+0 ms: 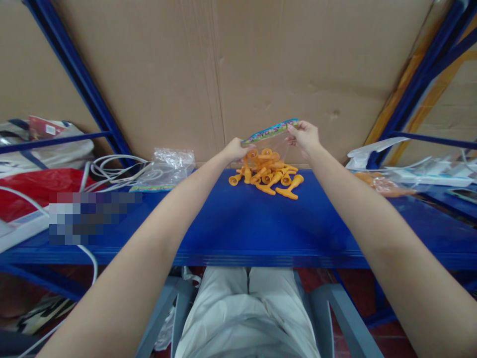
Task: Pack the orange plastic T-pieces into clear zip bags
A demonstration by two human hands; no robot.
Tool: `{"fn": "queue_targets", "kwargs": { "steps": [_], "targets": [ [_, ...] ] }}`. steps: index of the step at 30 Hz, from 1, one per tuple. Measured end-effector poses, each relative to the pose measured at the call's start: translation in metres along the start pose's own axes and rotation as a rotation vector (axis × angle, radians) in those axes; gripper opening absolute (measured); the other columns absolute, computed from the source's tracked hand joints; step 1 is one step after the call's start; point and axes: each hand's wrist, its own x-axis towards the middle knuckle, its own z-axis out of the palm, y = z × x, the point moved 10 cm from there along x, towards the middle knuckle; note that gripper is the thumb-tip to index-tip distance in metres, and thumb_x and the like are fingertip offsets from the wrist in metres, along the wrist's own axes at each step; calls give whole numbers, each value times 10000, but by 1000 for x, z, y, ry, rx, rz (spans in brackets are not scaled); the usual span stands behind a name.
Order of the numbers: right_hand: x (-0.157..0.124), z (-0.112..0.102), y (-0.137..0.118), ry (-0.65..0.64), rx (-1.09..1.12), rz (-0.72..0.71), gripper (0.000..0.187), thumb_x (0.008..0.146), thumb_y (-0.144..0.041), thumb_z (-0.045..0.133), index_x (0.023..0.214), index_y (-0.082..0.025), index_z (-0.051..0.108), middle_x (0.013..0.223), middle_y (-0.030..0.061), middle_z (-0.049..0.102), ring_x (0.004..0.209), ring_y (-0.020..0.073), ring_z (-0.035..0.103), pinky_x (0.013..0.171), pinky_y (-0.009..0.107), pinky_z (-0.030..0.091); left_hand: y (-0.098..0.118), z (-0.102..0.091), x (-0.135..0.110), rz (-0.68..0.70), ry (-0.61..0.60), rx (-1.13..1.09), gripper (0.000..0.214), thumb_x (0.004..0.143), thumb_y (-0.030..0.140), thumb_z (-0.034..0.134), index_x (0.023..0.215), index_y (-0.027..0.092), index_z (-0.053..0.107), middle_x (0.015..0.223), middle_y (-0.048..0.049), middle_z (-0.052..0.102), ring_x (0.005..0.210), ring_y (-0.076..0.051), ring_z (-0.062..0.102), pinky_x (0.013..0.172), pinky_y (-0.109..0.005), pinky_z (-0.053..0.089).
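My left hand (235, 149) and my right hand (305, 135) are both closed on the two ends of a clear plastic bag's colourful printed header (270, 131), held tilted above the blue shelf (238, 223). Orange plastic pieces (269, 175) lie in a heap under the bag on the shelf, some seeming to be inside the bag's clear lower part. My arms reach forward over the shelf's front edge.
A crumpled clear bag (172, 164) and white cables (112, 169) lie at the left, beside a red bag (33, 186). More packed orange items (383, 184) and white packaging (376, 149) sit at the right. Cardboard (238, 64) backs the shelf; blue rack posts flank it.
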Motion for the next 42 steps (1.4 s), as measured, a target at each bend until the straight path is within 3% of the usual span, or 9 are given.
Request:
{"fn": "queue_targets", "kwargs": {
  "steps": [4,8,15,21,25,29,33,37,42],
  "targets": [
    [6,-4,-13,55,-22,-126,206,864,-394,657,889,-213,562,830,20,642,762,166,699,607,269,569,18,-3,0,24,32,-59,323,965,328,538,1181,119,658,989,-131,720,784,-195,728,666,-265,559],
    [4,0,-27,20,-42,-165,241,858,-434,665,909,-213,584,887,42,668,851,199,708,658,301,579,24,-2,-2,38,8,-60,339,1003,353,476,1240,160,622,1198,-145,674,813,-163,735,678,-234,571],
    [-8,8,-33,-38,-16,-87,220,832,-388,707,912,-223,584,927,33,686,731,137,687,626,255,581,25,-10,0,143,91,-72,481,991,494,457,1334,183,585,1197,-129,677,945,-169,722,771,-234,579],
    [-22,17,-5,-131,-105,138,160,798,-234,745,797,-199,589,613,-9,597,563,136,646,555,269,582,1,11,-6,26,-73,-12,519,974,351,535,1465,198,459,1218,-151,681,841,-171,739,702,-258,589],
    [-16,18,-19,-105,-125,23,151,792,-217,744,779,-185,597,633,4,606,585,144,655,584,286,589,-8,21,-9,-34,-187,53,430,976,274,511,1388,157,550,1068,-162,736,801,-185,743,693,-267,589],
    [-8,18,-43,-53,-79,-148,202,824,-376,714,878,-203,624,778,27,657,687,176,693,607,306,593,11,-1,-3,30,-33,56,377,1005,245,437,1345,172,582,1214,-151,682,819,-171,743,727,-284,593],
    [-10,20,-44,-70,-53,-118,222,833,-385,709,938,-214,613,875,38,677,723,184,705,624,323,592,31,-25,3,131,123,-43,384,1015,293,431,1359,176,556,1275,-143,638,883,-161,736,751,-256,590],
    [-18,22,-36,-120,-38,-37,177,808,-269,742,895,-197,605,794,29,667,676,165,690,613,313,591,33,-33,6,152,153,-72,394,1008,367,465,1341,178,559,1284,-140,621,873,-148,734,740,-228,584],
    [-18,17,-57,-74,-38,-154,167,834,-340,717,854,-201,626,813,36,685,725,180,700,630,310,594,37,-40,4,178,166,-36,419,1033,392,382,1373,195,527,1284,-128,630,893,-147,726,706,-204,573]
  ]
}}
